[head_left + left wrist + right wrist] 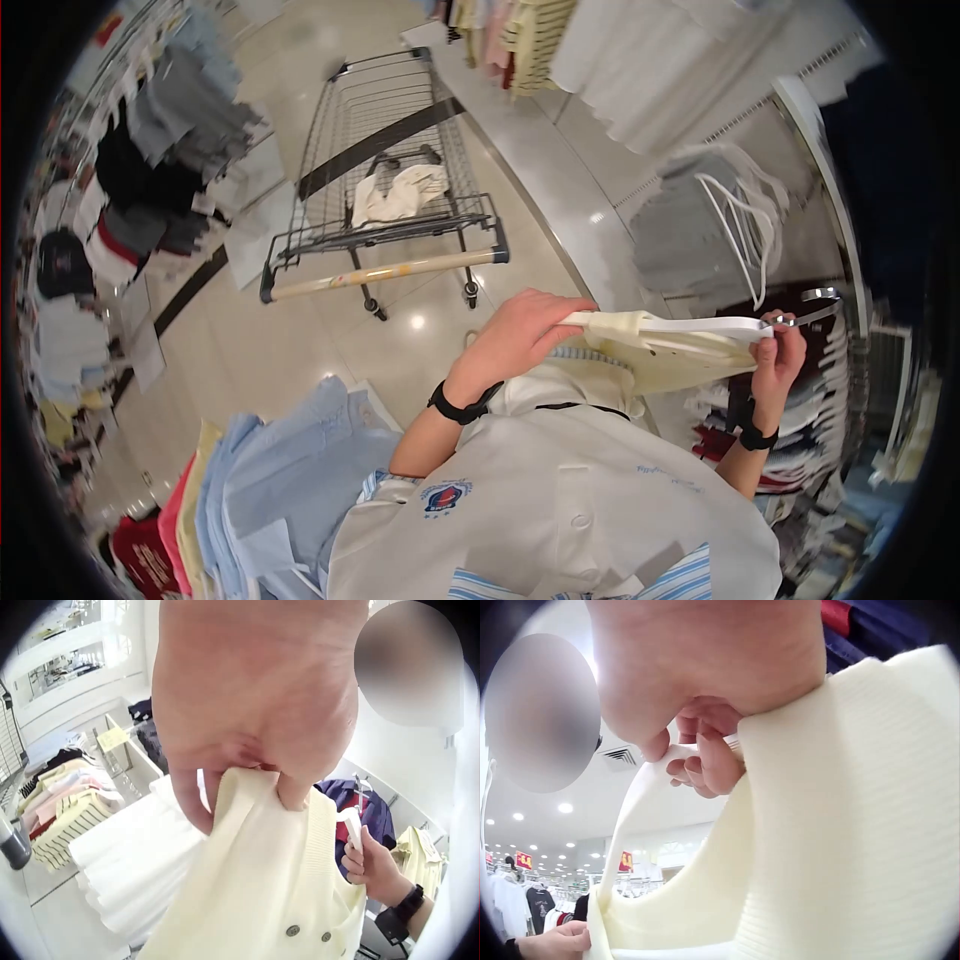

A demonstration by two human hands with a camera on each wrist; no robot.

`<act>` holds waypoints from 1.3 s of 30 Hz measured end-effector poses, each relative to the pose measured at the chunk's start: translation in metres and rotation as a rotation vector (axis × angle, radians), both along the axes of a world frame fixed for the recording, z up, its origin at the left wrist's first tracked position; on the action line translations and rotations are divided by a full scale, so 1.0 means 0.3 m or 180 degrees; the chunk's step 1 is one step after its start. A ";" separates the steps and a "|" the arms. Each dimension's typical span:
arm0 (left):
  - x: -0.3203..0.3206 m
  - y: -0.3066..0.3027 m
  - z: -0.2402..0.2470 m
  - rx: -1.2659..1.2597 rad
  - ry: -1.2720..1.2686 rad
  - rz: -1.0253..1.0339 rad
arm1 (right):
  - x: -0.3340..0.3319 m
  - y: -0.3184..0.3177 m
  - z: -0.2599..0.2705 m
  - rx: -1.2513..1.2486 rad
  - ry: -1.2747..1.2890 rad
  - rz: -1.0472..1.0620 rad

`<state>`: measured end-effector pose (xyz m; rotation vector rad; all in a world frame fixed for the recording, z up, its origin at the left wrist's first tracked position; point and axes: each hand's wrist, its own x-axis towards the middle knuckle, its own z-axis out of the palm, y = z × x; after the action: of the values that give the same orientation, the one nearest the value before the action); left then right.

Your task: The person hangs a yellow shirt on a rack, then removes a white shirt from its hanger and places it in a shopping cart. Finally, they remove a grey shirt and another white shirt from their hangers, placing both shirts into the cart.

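Note:
A pale yellow knitted garment with dark buttons, seen closer in the left wrist view, hangs on a white hanger. The left hand pinches its shoulder edge at the hanger's end; in the left wrist view that hand has thumb and fingers on either side of the knit. The right hand grips the hanger near its metal hook. In the right wrist view the right hand's fingers curl round the white hanger, beside the garment's ribbed edge.
A wire shopping cart with a cream item inside stands ahead on the tiled floor. Racks of grey clothes line the left, blue shirts hang at lower left, and white hangers hang at right near white garments.

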<state>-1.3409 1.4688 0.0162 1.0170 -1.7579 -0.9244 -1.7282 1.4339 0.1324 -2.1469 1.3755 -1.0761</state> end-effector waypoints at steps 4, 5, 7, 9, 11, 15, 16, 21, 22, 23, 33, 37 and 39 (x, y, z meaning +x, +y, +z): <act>0.095 0.081 0.049 -0.0052 0.0066 0.0607 | 0.128 -0.188 0.085 -0.0127 -0.0041 0.0669; 0.118 0.096 0.052 -0.0161 -0.0028 0.0814 | 0.164 -0.245 0.108 -0.0272 0.0037 0.0834; 0.153 0.127 0.048 -0.0265 -0.0131 0.1147 | 0.243 -0.354 0.143 -0.0478 0.0115 0.1075; 0.169 0.142 0.040 -0.0368 -0.0126 0.1532 | 0.332 -0.441 0.175 -0.0660 0.0216 0.1182; 0.211 0.154 0.013 -0.0416 -0.0095 0.1834 | 0.376 -0.542 0.172 -0.0720 0.0141 0.1261; 0.242 0.106 0.026 -0.0512 0.0368 0.2794 | 0.403 -0.763 0.090 -0.0002 -0.0654 0.1441; 0.243 0.079 0.026 -0.0500 0.0326 0.2813 | 0.418 -0.808 0.065 0.0277 -0.1092 0.1420; 0.160 -0.159 -0.024 -0.0500 0.1249 0.2756 | 0.428 -1.048 -0.079 0.1085 -0.2802 0.1121; 0.116 -0.230 -0.005 -0.0598 0.1785 0.2464 | 0.418 -1.102 -0.116 0.1331 -0.3054 0.1100; 0.064 -0.299 0.033 -0.0468 0.1840 0.2223 | 0.423 -1.143 -0.147 0.1563 -0.3319 0.1077; -0.314 -0.835 0.056 0.1142 0.1122 0.1869 | 0.672 -1.296 -0.145 0.2876 -0.4591 0.1863; -0.317 -0.911 0.073 0.1336 0.0570 0.2014 | 0.713 -1.382 -0.120 0.3115 -0.4297 0.2328; -0.307 -0.899 0.027 0.1418 0.0026 0.2157 | 0.719 -1.500 -0.112 0.2802 -0.4284 0.2313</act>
<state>-1.4331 1.1990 0.0244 1.7460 -1.0752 -0.8739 -1.5125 0.9840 0.0989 -0.7301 0.2248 -0.9459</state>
